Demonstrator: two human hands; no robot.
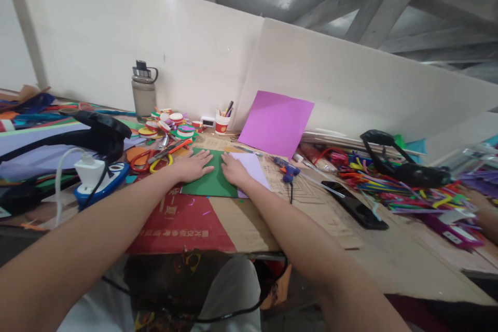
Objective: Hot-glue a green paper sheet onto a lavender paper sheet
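1. Centrally, atop red-and-brown sheet [249, 223]: green paper [210, 182]; left hand [195, 166], palm-down, fingers spread, gripping nothing, apparently steadying it.
2. Over right edge, beside lilac paper [254, 170]: right hand [235, 169], fingers closer together, gripping nothing visible.
3. Nearby, probably for easy reach: glue gun [289, 171].

On the surface [408, 257] we see a grey bottle [143, 96] upper left, a cup of pens [222, 125] near the frame's centre, and a black phone [361, 210] lower right.
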